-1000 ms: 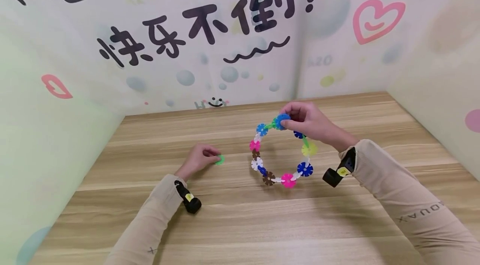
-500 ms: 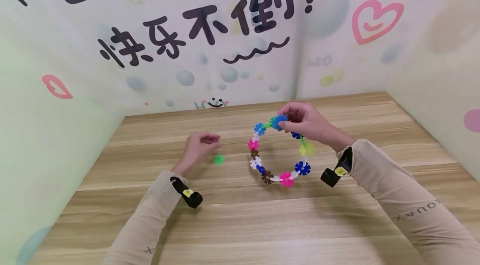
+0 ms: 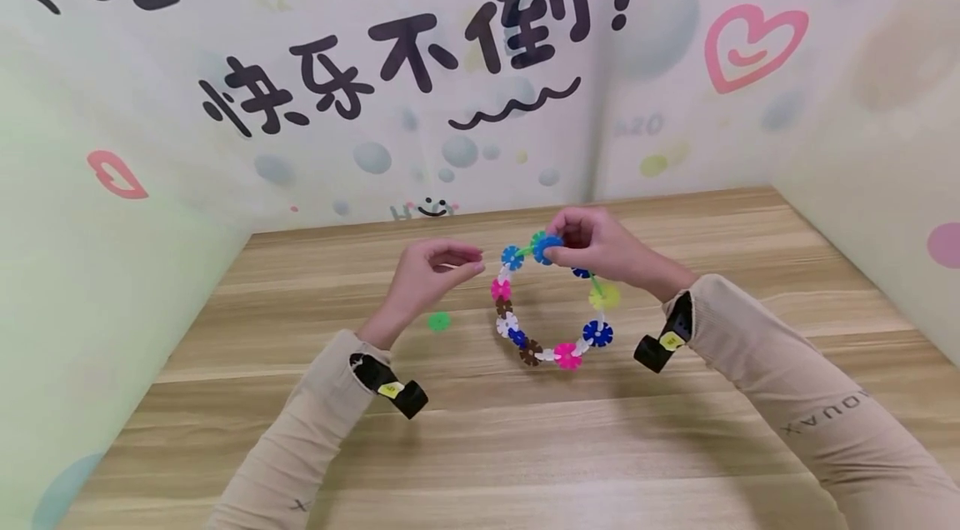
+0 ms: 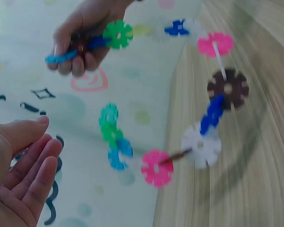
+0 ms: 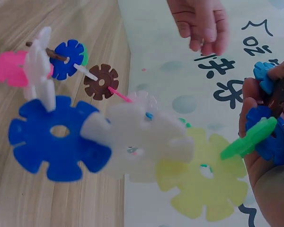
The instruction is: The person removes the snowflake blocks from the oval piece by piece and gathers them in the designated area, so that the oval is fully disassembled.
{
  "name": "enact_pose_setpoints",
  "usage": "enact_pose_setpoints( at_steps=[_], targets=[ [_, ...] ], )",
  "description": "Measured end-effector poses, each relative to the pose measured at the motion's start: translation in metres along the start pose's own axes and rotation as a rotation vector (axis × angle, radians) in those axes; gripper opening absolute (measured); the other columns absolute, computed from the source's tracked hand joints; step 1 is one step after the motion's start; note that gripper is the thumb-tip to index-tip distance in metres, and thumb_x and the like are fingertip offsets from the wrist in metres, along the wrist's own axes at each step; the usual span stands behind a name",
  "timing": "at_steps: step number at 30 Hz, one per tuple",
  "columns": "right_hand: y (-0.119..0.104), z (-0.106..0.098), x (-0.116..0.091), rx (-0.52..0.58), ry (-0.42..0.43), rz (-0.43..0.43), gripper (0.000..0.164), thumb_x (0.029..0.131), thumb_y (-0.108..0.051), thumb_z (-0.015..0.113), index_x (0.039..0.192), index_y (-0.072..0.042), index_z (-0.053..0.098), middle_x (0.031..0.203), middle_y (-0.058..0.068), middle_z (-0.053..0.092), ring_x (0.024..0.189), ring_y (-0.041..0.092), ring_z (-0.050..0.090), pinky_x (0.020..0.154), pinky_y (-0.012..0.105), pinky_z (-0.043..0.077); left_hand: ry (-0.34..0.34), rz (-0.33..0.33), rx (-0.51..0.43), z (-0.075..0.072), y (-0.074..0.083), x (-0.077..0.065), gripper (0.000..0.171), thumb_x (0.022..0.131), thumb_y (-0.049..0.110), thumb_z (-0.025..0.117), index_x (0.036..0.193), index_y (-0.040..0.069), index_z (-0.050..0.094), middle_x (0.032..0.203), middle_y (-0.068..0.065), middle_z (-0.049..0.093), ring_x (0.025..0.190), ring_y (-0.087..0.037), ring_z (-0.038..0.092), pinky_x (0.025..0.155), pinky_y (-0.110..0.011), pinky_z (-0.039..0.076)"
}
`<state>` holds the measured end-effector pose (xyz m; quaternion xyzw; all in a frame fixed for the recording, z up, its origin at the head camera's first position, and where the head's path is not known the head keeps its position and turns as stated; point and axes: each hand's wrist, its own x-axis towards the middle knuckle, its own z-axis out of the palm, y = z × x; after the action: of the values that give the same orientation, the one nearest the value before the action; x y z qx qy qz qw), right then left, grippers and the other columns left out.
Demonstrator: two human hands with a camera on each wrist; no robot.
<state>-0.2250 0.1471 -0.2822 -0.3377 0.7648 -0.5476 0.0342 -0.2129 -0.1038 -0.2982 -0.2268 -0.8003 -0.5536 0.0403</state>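
My right hand (image 3: 592,242) pinches a light blue notched disc (image 3: 548,249) at one end of a chain of interlocking snowflake discs (image 3: 567,356). The chain hangs in a ring of blue, green, white, pink, brown and yellow pieces. In the left wrist view its other end, a green disc (image 4: 109,113), hangs free, apart from the held end. My left hand (image 3: 435,276) holds nothing; its thumb and fingers are spread a little, just left of the ring. A loose green disc (image 3: 438,321) lies on the table below it.
The wood-grain table (image 3: 480,463) is enclosed by printed white walls (image 3: 420,172) at the back and sides. Each wrist wears a black strap camera, the left (image 3: 408,398) and the right (image 3: 654,353).
My left hand has let go of the loose green disc and risen up and right toward the ring. My right hand has shifted slightly left with the chain.
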Motion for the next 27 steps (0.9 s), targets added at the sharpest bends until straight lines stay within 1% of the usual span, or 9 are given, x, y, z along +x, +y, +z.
enact_pose_setpoints(
  at_steps=[4, 6, 12, 14, 21, 24, 27],
  targets=[
    [0.0, 0.0, 0.001, -0.005, -0.007, 0.003, 0.007, 0.081, 0.002, 0.059, 0.085, 0.005, 0.054, 0.078, 0.012, 0.057, 0.063, 0.016, 0.053, 0.054, 0.022, 0.047, -0.046, 0.042, -0.049, 0.013, 0.01, 0.003, 0.024, 0.078, 0.009, 0.067, 0.098, -0.004, 0.064, 0.094, -0.016, 0.065, 0.079, -0.016, 0.063, 0.069, -0.027, 0.052],
    [0.0, -0.001, 0.001, -0.004, -0.007, -0.001, 0.006, 0.082, 0.002, 0.058, 0.085, 0.005, 0.055, 0.078, 0.011, 0.057, 0.063, 0.016, 0.053, 0.054, 0.022, 0.047, -0.062, 0.062, -0.072, 0.018, 0.017, 0.006, 0.024, 0.079, 0.009, 0.067, 0.099, -0.004, 0.063, 0.094, -0.015, 0.065, 0.078, -0.016, 0.063, 0.069, -0.028, 0.052],
    [-0.003, -0.002, 0.002, 0.007, -0.019, -0.004, 0.006, 0.083, 0.0, 0.058, 0.087, 0.004, 0.056, 0.079, 0.009, 0.057, 0.063, 0.016, 0.052, 0.055, 0.022, 0.047, -0.085, 0.134, -0.103, 0.03, 0.031, 0.015, 0.022, 0.079, 0.008, 0.067, 0.097, -0.003, 0.064, 0.089, -0.011, 0.066, 0.075, -0.017, 0.063, 0.068, -0.03, 0.052],
    [-0.004, -0.002, 0.002, 0.01, -0.02, -0.003, 0.006, 0.083, 0.0, 0.058, 0.087, 0.004, 0.056, 0.079, 0.009, 0.057, 0.062, 0.016, 0.051, 0.054, 0.022, 0.046, -0.091, 0.148, -0.11, 0.032, 0.032, 0.017, 0.02, 0.079, 0.007, 0.066, 0.096, -0.004, 0.064, 0.088, -0.012, 0.066, 0.074, -0.016, 0.063, 0.067, -0.03, 0.052],
    [-0.004, 0.001, 0.003, 0.007, -0.023, -0.042, 0.005, 0.082, 0.003, 0.057, 0.086, 0.005, 0.055, 0.077, 0.009, 0.057, 0.06, 0.02, 0.049, 0.051, 0.021, 0.043, -0.085, 0.15, -0.162, 0.038, 0.03, 0.02, 0.015, 0.08, 0.004, 0.064, 0.091, -0.005, 0.064, 0.083, -0.014, 0.066, 0.069, -0.016, 0.063, 0.065, -0.034, 0.052],
    [-0.003, 0.002, 0.004, 0.007, -0.028, -0.054, 0.004, 0.082, 0.004, 0.056, 0.086, 0.005, 0.055, 0.078, 0.009, 0.057, 0.06, 0.018, 0.05, 0.052, 0.02, 0.044, -0.083, 0.154, -0.171, 0.04, 0.029, 0.02, 0.014, 0.08, 0.003, 0.064, 0.09, -0.006, 0.064, 0.081, -0.014, 0.066, 0.069, -0.016, 0.063, 0.065, -0.035, 0.052],
    [-0.003, 0.002, 0.005, 0.013, -0.032, -0.05, 0.005, 0.083, 0.003, 0.056, 0.087, 0.005, 0.056, 0.078, 0.009, 0.058, 0.062, 0.016, 0.051, 0.053, 0.021, 0.045, -0.064, 0.153, -0.169, 0.041, 0.028, 0.02, 0.013, 0.08, 0.003, 0.064, 0.089, -0.007, 0.064, 0.081, -0.015, 0.066, 0.067, -0.015, 0.063, 0.063, -0.033, 0.053]
  ],
)
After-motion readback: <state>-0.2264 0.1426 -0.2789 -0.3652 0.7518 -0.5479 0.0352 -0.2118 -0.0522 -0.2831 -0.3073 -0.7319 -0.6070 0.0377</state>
